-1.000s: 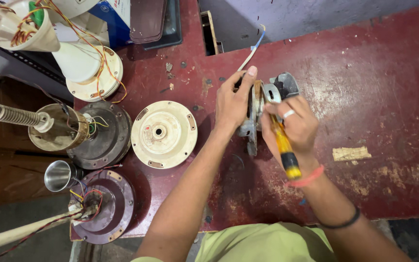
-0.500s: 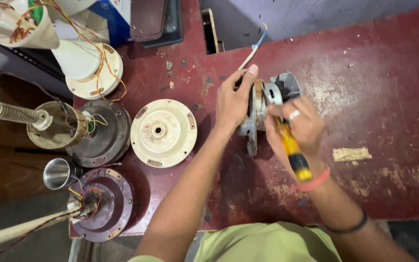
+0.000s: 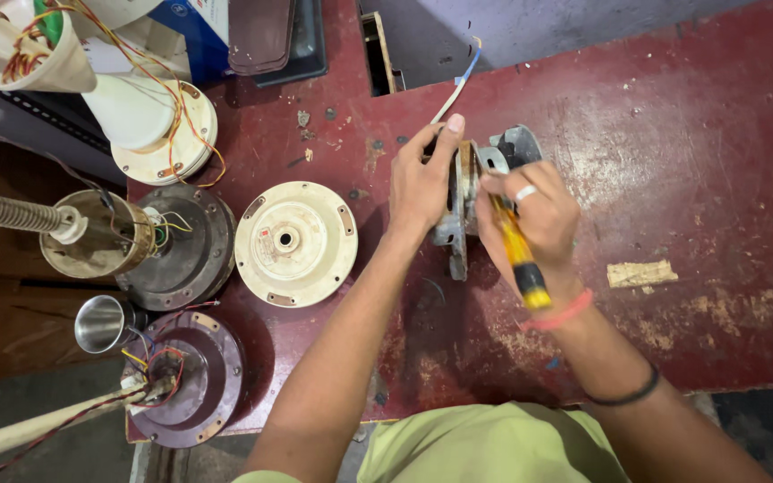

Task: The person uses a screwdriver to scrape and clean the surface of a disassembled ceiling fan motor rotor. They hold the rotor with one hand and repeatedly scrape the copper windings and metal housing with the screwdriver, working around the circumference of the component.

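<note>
Motor housing (image 3: 458, 210): stood on edge near the bench's (image 3: 717, 161) far edge, long axis running near to far, white lead toward the far edge. Left hand (image 3: 420, 183) clasps its left face. Right hand (image 3: 539, 215) clenched on a yellow screwdriver (image 3: 519, 259), handle toward the near edge, tilted slightly further than half a second ago. Cream cover (image 3: 295, 243) lies leftward.

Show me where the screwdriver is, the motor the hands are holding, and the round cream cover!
screwdriver (image 3: 521, 259), head view, on its yellow handle below the right fist.
fan motor (image 3: 460, 192), head view, on its metal edge between the hands.
cream round cover (image 3: 295, 243), head view, on its flat top face.
</note>
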